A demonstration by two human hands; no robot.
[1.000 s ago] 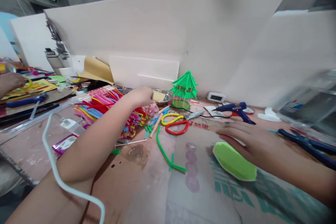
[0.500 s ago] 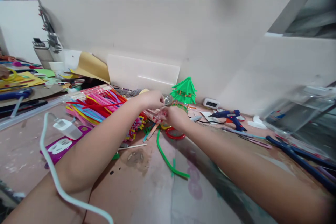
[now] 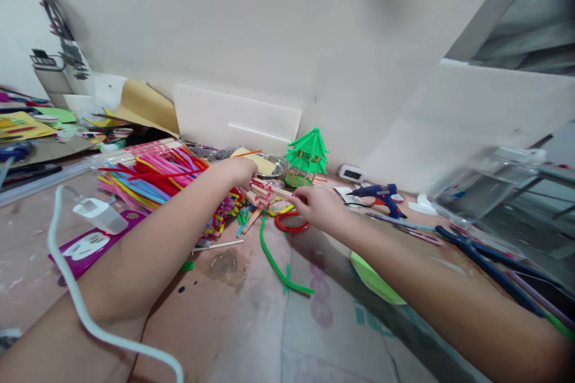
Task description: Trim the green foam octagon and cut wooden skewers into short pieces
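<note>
My left hand (image 3: 240, 171) is closed at the end of a clear, red-printed packet of thin wooden sticks (image 3: 260, 194); its fingertips are partly hidden behind the hand. To the right, my right hand (image 3: 314, 203) pinches the end of a pale wooden stick (image 3: 284, 192) that sticks out of the packet. Just behind stands a small green-roofed model pavilion (image 3: 308, 152). Below the packet lie red-handled scissors (image 3: 291, 222) and a bent green pipe cleaner (image 3: 278, 269). Beside my left forearm is a heap of coloured pipe cleaners (image 3: 168, 173).
A purple power strip (image 3: 130, 218) with a white plug (image 3: 101, 215) lies at left, its white cable (image 3: 76, 293) crossing my left arm. On the right are a blue glue gun (image 3: 380, 194), large dark-blue-handled pliers (image 3: 485, 257) and a clear box (image 3: 489, 185). White boards (image 3: 269, 42) stand behind.
My right hand has moved right, away from my left hand, and a stick now shows between them. The whole view has shifted slightly. A metal dish behind my left hand is more exposed.
</note>
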